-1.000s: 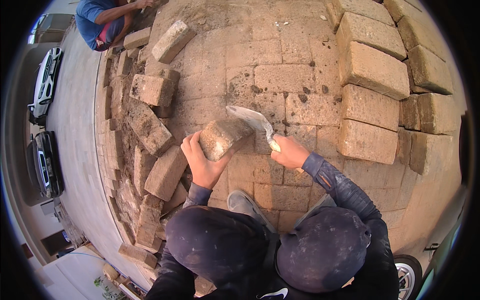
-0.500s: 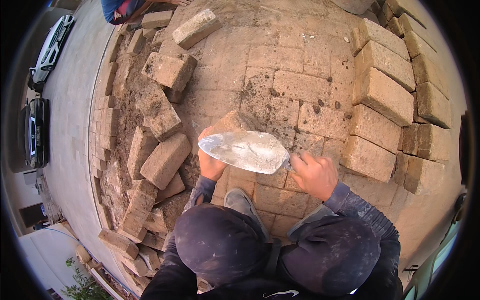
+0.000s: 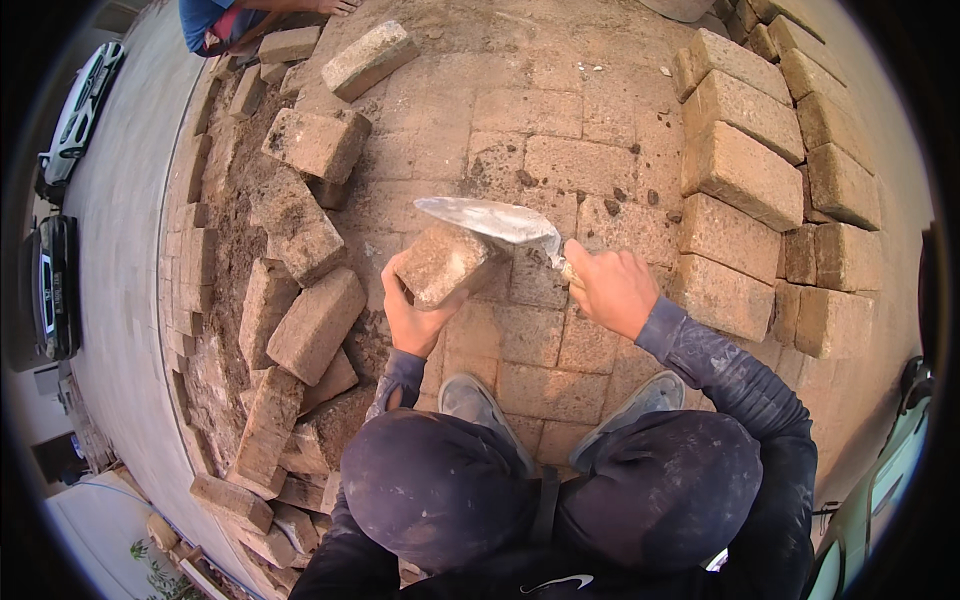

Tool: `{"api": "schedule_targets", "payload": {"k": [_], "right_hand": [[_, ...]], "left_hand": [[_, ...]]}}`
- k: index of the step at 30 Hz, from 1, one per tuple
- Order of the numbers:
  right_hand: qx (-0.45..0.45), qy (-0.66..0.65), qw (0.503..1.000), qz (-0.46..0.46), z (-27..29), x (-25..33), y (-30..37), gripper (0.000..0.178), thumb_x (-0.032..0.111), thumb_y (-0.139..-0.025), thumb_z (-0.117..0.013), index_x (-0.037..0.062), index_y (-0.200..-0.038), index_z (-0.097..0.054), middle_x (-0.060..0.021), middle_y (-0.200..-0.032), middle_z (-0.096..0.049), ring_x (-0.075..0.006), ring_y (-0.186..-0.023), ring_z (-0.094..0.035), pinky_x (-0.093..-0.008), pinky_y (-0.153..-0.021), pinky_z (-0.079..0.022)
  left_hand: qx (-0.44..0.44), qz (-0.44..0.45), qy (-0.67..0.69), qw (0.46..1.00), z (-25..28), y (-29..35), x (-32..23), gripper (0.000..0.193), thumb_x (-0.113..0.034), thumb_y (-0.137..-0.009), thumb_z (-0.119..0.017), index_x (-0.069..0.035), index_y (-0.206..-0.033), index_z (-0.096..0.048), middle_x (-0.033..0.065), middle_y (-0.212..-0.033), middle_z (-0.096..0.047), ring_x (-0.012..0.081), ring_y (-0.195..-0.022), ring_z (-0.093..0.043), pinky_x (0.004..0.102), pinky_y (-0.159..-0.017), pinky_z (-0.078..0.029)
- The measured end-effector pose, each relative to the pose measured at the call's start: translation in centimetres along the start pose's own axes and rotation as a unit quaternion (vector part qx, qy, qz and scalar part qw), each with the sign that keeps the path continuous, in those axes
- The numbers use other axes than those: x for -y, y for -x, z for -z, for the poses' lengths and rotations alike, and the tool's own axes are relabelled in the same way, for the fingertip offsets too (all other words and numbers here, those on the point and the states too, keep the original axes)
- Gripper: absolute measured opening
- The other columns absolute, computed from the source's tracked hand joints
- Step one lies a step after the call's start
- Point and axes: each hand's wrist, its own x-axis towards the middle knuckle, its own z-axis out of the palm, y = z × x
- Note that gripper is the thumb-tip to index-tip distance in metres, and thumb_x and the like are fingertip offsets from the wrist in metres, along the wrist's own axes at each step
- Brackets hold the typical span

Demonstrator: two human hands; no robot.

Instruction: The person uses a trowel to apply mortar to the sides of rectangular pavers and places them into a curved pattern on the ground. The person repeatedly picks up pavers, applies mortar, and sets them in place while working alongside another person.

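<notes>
My left hand (image 3: 412,318) grips a tan paving brick (image 3: 445,264), held up on end above the paved ground. My right hand (image 3: 612,288) is closed on the handle of a metal trowel (image 3: 492,219). The trowel's pointed blade lies flat over the top of the brick, tip pointing left. My knees in dark trousers fill the lower middle, with my grey shoes (image 3: 478,408) below the brick.
Loose dirt-caked bricks (image 3: 312,322) lie scattered along a dug-up strip at left. Neat rows of stacked bricks (image 3: 745,175) stand at right. Another person (image 3: 232,18) crouches at the top left. Parked cars (image 3: 50,290) line the far left.
The trowel has swung from lying broad over the brick to resting with its blade across the brick's top. The brick is tipped more upright. My head has shifted slightly.
</notes>
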Motion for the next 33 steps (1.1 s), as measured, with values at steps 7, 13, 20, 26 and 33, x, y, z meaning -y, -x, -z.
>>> {"api": "schedule_targets", "payload": {"k": [7, 13, 20, 26, 33], "right_hand": [[0.014, -0.284, 0.955, -0.079, -8.3, 1.8, 1.1, 0.035, 0.02, -0.083, -0.062, -0.0004, -0.11, -0.053, -0.0296, -0.081, -0.065, -0.0492, -0.075, -0.064, -0.054, -0.068, -0.052], [0.097, -0.367, 0.912, -0.156, -10.1, -0.4, 1.3, 0.041, 0.022, -0.084, -0.063, -0.0044, -0.114, -0.054, -0.0297, -0.084, -0.067, -0.0479, -0.081, -0.066, -0.0534, -0.074, -0.052], [0.045, -0.349, 0.921, -0.164, -13.5, -0.4, 0.7, 0.037, 0.02, -0.085, -0.063, -0.0054, -0.11, -0.054, -0.0322, -0.092, -0.066, -0.0456, -0.087, -0.066, -0.0521, -0.073, -0.051], [-0.035, -0.436, 0.891, -0.124, -10.3, 5.4, 1.8, 0.043, 0.023, -0.087, -0.063, -0.0041, -0.117, -0.05, -0.0298, -0.088, -0.066, -0.0458, -0.083, -0.066, -0.0542, -0.071, -0.05], [0.017, -0.421, 0.89, -0.176, -14.2, 3.7, 0.7, 0.052, 0.021, -0.084, -0.068, -0.0091, -0.119, -0.046, -0.0311, -0.083, -0.066, -0.0498, -0.081, -0.065, -0.0551, -0.074, -0.05]], "left_hand": [[0.0, 0.008, -0.041, 0.999, 1.0, 0.6, 1.7, 0.092, -0.02, -0.068, -0.093, -0.001, -0.138, -0.036, 0.0156, -0.131, -0.051, 0.0256, -0.12, -0.055, 0.0382, -0.101, -0.046], [0.057, 0.01, -0.058, 0.997, 1.7, -0.6, -2.3, 0.114, -0.029, -0.069, -0.093, -0.002, -0.154, -0.022, 0.0192, -0.145, -0.039, 0.0305, -0.131, -0.049, 0.0422, -0.105, -0.045], [0.138, -0.069, -0.352, 0.923, 0.5, -5.4, -8.2, 0.084, -0.045, -0.078, -0.084, -0.007, -0.144, -0.048, 0.0262, -0.125, -0.063, 0.0321, -0.118, -0.063, 0.0434, -0.101, -0.048], [0.061, 0.038, -0.327, 0.942, 2.1, -6.2, -6.3, 0.07, -0.053, -0.085, -0.076, -0.009, -0.135, -0.057, 0.0232, -0.11, -0.07, 0.0329, -0.102, -0.069, 0.0407, -0.088, -0.053], [0.081, 0.082, -0.261, 0.958, 1.2, -6.0, -6.5, 0.061, -0.052, -0.091, -0.07, -0.003, -0.126, -0.059, 0.0036, -0.071, -0.055, 0.0123, -0.066, -0.053, 0.0308, -0.063, -0.047]]}}
